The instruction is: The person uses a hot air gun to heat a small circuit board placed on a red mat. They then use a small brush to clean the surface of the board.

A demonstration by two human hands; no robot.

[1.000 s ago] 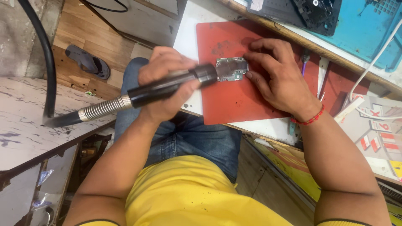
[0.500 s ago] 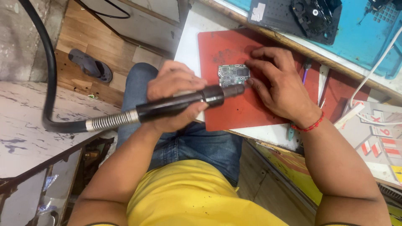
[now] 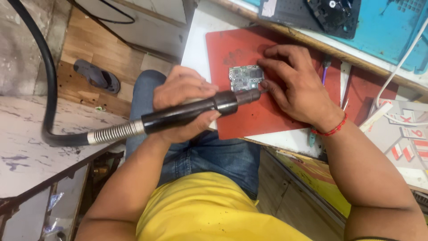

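Note:
My left hand point(image 3: 183, 96) grips a black hot-air wand point(image 3: 196, 111) with a metal spring collar and a thick black hose point(image 3: 44, 80). The nozzle points at the near edge of a small grey-green circuit board point(image 3: 245, 78). The board lies flat on a red mat point(image 3: 249, 111) on the workbench. My right hand point(image 3: 296, 91) rests on the mat beside the board, fingertips touching the board's right edge and holding it down. A red thread band circles that wrist.
A blue mat point(image 3: 392, 31) with a black device part point(image 3: 334, 13) lies at the back. White cable point(image 3: 397, 76), tweezers and a small screwdriver point(image 3: 325, 71) sit right of the red mat. A worn white table point(image 3: 40, 147) is at left; a sandal point(image 3: 96, 76) is on the floor.
The camera view has shifted, so everything sits lower in the frame. The wand has tilted a little and its nozzle stays at the board. My right fingers stay on the board.

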